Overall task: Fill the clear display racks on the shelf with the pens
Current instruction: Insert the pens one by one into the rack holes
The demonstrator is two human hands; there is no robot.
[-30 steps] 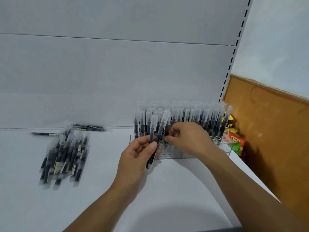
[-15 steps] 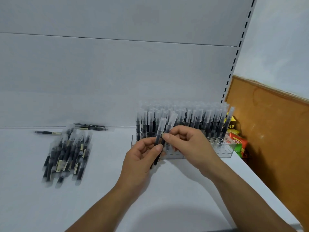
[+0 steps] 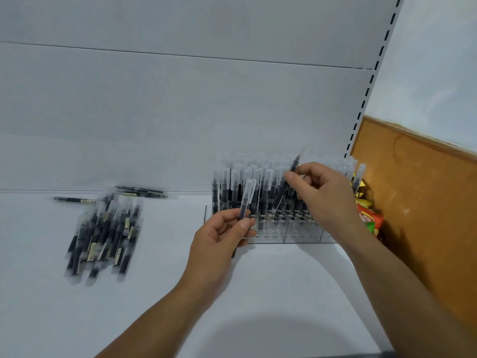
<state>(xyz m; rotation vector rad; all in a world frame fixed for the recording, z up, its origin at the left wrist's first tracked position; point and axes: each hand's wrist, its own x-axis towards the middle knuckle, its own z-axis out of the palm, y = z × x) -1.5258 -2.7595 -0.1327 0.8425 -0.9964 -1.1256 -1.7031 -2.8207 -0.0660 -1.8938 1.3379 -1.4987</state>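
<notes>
- Head view: a clear display rack is seen standing on the white shelf, its back rows packed with upright pens and open holes showing in front.
- One capped pen is pinched upright by the left hand, just before the rack's left end.
- A second pen is gripped, tilted, by the right hand above the rack's middle rows.
- Loose pens are heaped well left of the rack.
- Snack packets are wedged just right of the rack.
</notes>
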